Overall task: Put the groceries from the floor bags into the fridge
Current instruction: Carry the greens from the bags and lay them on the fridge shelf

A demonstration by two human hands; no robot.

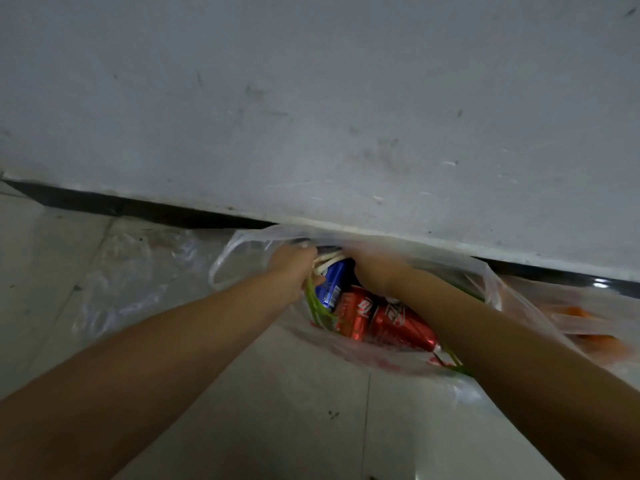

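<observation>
A clear plastic bag (242,245) lies open on the floor against the wall. Inside it are a blue can (333,284), two red cans (353,315) (401,322) and spring onions (317,303) with white ends and green stalks. My left hand (294,268) is closed around the white ends of the spring onions at the bag's mouth. My right hand (372,268) reaches deep into the bag beside the blue can; its fingers are hidden, so what it holds cannot be seen.
A second clear bag (588,327) with something orange inside lies to the right. A crumpled clear plastic sheet (131,271) lies to the left on the pale tiled floor. A scuffed white wall (311,116) with a dark skirting strip stands right behind the bags.
</observation>
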